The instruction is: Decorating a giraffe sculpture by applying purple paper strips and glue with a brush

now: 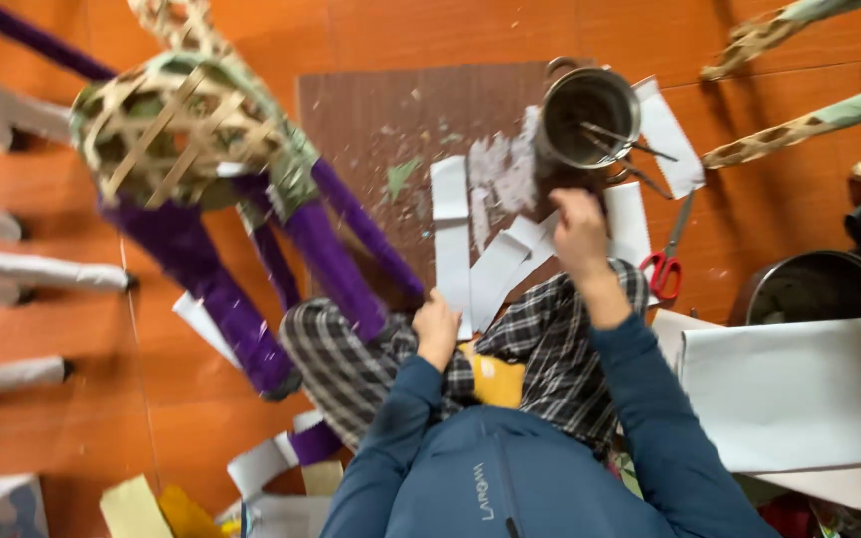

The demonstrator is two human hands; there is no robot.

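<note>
White paper strips [495,254] under right hand [580,231]; grip loosely curled, whether it pinches strip cannot tell. Left hand [436,325] fisted near lap, just below strips; contents hidden. Metal pot [587,117] with sticks just above right hand, on brown board [381,130] with strips. Red-handled scissors [668,261] right of pot, on floor. Purple-wrapped bamboo frame [211,169] well left of pot. Risk, as judged: reaching wrist knocks pot, contents spill over strips; wet paper tears.

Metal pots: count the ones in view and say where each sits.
2. One metal pot stands at the far edge of the brown board, beyond the right hand. A darker pot sits right, partly behind white paper. Others may be hidden.
</note>
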